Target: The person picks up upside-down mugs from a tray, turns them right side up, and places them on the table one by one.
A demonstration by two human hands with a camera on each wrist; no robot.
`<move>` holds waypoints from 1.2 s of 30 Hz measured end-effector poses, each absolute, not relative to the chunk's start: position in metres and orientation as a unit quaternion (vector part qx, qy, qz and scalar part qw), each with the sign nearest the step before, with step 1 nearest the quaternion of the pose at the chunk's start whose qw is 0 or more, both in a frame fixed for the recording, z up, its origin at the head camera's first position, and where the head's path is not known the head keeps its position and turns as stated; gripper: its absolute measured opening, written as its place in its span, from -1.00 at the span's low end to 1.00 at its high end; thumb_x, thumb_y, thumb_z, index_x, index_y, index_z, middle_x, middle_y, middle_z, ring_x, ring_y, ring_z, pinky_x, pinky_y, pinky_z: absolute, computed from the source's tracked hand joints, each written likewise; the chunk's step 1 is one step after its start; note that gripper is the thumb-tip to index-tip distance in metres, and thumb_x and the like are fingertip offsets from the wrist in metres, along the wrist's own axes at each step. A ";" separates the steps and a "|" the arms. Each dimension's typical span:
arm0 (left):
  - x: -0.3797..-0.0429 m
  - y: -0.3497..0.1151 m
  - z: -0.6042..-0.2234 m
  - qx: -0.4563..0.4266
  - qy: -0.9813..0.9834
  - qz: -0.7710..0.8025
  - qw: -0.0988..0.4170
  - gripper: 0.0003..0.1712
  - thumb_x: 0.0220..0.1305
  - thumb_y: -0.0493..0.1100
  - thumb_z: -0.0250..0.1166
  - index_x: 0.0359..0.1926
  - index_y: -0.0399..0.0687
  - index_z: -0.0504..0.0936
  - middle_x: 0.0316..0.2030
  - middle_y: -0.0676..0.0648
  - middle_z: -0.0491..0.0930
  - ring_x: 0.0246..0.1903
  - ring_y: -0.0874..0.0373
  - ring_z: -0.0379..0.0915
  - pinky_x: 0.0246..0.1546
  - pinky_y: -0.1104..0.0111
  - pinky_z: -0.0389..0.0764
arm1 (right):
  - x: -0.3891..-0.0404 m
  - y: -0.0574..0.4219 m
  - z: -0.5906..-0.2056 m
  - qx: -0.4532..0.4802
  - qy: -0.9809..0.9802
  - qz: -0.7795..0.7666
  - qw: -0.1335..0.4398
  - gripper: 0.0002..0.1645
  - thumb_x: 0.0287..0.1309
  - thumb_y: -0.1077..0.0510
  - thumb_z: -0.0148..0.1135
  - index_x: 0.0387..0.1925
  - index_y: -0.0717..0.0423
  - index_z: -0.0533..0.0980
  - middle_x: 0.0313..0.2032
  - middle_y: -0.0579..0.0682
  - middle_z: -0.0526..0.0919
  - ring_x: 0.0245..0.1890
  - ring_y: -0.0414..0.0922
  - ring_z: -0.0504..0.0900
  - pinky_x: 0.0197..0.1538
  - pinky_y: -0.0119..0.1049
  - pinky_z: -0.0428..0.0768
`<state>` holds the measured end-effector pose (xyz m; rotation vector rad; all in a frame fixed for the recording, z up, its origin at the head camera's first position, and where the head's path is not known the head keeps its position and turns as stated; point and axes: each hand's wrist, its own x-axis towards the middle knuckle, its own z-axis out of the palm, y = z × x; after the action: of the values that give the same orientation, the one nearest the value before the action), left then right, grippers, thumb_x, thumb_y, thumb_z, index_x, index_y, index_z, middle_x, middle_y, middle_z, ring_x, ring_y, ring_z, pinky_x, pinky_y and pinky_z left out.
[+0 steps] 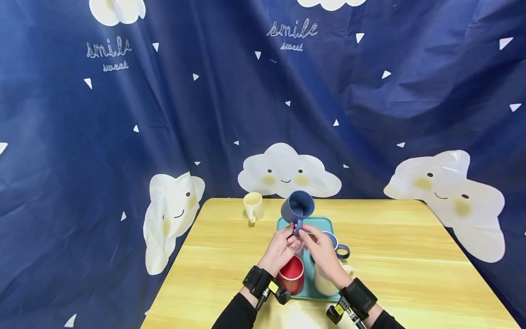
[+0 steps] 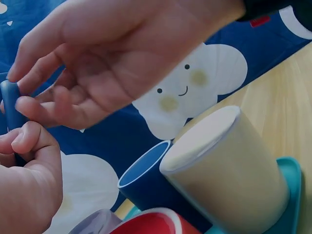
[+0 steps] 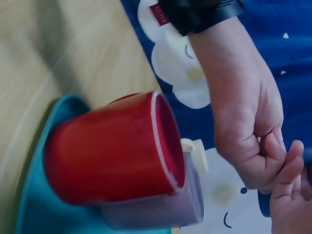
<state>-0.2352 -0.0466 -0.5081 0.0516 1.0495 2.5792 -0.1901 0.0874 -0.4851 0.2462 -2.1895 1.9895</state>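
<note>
A dark blue mug (image 1: 299, 205) is held up over the far end of a teal tray (image 1: 314, 224), its mouth visible and its handle toward me. My left hand (image 1: 280, 250) grips the handle from the left. From the right, the thumb and fingers of my right hand (image 1: 322, 256) pinch the same handle. Below the hands, a red mug (image 3: 107, 151) stands on the tray with a pale purple mug (image 3: 153, 212) beside it. Another blue mug (image 2: 156, 187) and a cream mug (image 2: 229, 175) stand on the tray's right side, partly hidden by my right arm in the head view.
A cream-white mug (image 1: 254, 208) stands on the wooden table (image 1: 222, 246) near its back edge, left of the tray. A dark blue curtain (image 1: 255, 91) with white clouds hangs behind the table.
</note>
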 end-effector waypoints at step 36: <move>-0.213 -0.103 -0.540 0.133 0.911 0.226 -0.318 -0.71 0.52 -0.08 0.08 -0.03 -0.08 0.69 -0.02 -0.07 0.66 0.02 -0.07 0.45 0.02 0.06 0.46 | -0.246 0.056 -0.480 0.076 -0.737 0.672 0.009 -0.71 0.54 0.24 -0.01 -0.03 0.43 0.53 -0.38 0.22 0.62 -0.39 -0.07 0.60 -0.28 -0.31 0.59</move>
<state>-0.2132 -0.1032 -0.5404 0.5327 3.6403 0.9012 -0.2464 0.0560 -0.4799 0.2381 -2.3010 2.0992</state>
